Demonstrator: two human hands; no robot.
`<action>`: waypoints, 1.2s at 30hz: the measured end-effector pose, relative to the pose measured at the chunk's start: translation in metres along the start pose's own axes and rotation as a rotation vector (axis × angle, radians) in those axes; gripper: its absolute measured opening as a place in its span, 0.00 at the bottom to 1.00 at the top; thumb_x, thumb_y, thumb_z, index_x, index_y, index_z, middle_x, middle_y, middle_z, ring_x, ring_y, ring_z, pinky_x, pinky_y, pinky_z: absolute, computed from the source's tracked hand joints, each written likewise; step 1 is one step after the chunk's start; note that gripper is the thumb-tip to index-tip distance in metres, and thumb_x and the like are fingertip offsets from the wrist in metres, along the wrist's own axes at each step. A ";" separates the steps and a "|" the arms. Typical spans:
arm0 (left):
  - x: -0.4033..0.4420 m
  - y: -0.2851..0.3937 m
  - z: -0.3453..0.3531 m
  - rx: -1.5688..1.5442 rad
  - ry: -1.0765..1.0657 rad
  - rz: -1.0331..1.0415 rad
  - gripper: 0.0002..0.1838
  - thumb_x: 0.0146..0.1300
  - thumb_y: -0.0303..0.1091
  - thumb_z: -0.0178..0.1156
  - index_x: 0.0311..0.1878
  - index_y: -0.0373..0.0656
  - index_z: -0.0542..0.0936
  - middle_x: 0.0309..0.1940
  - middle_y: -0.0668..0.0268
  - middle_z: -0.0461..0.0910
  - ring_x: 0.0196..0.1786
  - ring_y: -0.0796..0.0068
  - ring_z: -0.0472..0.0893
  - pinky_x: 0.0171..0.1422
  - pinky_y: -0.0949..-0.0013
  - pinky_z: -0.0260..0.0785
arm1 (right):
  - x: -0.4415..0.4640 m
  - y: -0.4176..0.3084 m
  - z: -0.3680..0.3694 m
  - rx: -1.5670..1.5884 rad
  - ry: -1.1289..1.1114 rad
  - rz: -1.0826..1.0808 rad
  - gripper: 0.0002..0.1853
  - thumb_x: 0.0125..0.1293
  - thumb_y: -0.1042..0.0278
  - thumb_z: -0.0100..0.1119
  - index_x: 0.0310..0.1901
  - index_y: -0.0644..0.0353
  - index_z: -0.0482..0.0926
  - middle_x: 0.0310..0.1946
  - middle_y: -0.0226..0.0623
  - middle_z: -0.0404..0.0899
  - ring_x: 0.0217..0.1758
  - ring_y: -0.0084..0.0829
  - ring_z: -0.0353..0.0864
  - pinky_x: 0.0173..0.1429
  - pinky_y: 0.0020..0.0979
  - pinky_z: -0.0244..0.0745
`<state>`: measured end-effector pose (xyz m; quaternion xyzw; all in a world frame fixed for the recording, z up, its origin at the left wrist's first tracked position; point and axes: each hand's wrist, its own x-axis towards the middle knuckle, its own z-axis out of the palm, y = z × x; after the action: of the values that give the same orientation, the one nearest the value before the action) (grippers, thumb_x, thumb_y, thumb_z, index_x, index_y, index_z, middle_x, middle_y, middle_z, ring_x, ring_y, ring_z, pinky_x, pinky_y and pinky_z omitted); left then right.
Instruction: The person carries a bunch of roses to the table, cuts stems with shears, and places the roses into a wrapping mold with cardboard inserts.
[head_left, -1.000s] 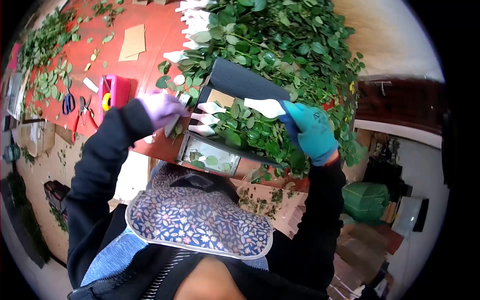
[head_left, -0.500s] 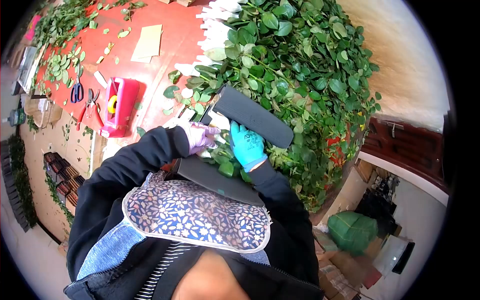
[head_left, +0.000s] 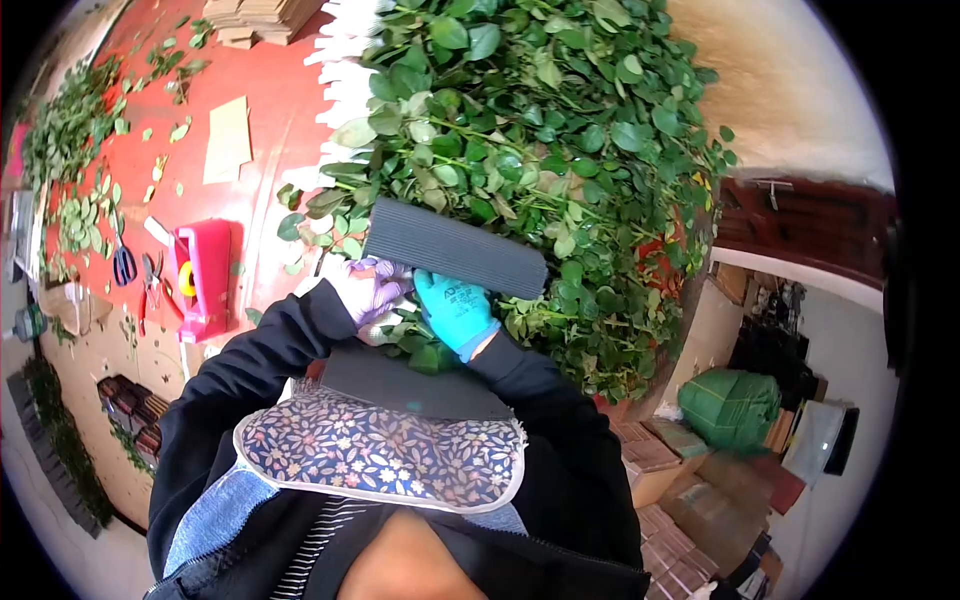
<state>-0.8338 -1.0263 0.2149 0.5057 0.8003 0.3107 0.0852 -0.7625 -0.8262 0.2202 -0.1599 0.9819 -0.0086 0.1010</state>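
My left hand (head_left: pixel 374 296), in a white and purple glove, has its fingers curled at the left end of a ridged dark pad (head_left: pixel 455 247). What it grips is hidden. Right beside it, my right hand (head_left: pixel 456 312), in a blue glove, bends its fingers under the pad's near edge; its fingertips are out of sight. Green leaves (head_left: pixel 428 352) stick out below the two hands. Closer to my body, a second dark pad (head_left: pixel 415 386) rests against my flowered apron (head_left: pixel 380 445). Beyond the ridged pad lies a big heap of leafy stems (head_left: pixel 540 130) with white-covered ends (head_left: pixel 348 90).
On the red table (head_left: pixel 270 130) at left are a pink tape dispenser (head_left: pixel 204 280), red-handled pliers (head_left: pixel 153 295), dark-handled scissors (head_left: pixel 123 262) and a card sheet (head_left: pixel 228 140). Stacked cardboard (head_left: pixel 262 18) stands at the back. Boxes (head_left: pixel 650 460) and a green bundle (head_left: pixel 730 408) are at right.
My view has shifted, so the table things appear farther left and lower. Both hands are closer together, and the ridged pad lies flatter across. The pale piece between the hands is now mostly covered.
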 end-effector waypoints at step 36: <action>-0.017 0.040 -0.004 -0.271 0.124 -0.126 0.18 0.56 0.23 0.62 0.52 0.41 0.78 0.48 0.58 0.77 0.41 0.57 0.82 0.42 0.61 0.76 | 0.096 0.153 -0.112 -0.099 0.242 -0.099 0.23 0.65 0.54 0.58 0.58 0.56 0.74 0.44 0.47 0.82 0.42 0.47 0.83 0.49 0.46 0.74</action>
<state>-0.7974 -1.0307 0.2387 0.4181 0.7850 0.4404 0.1225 -0.9217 -0.7129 0.3033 -0.2109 0.9770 0.0155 -0.0269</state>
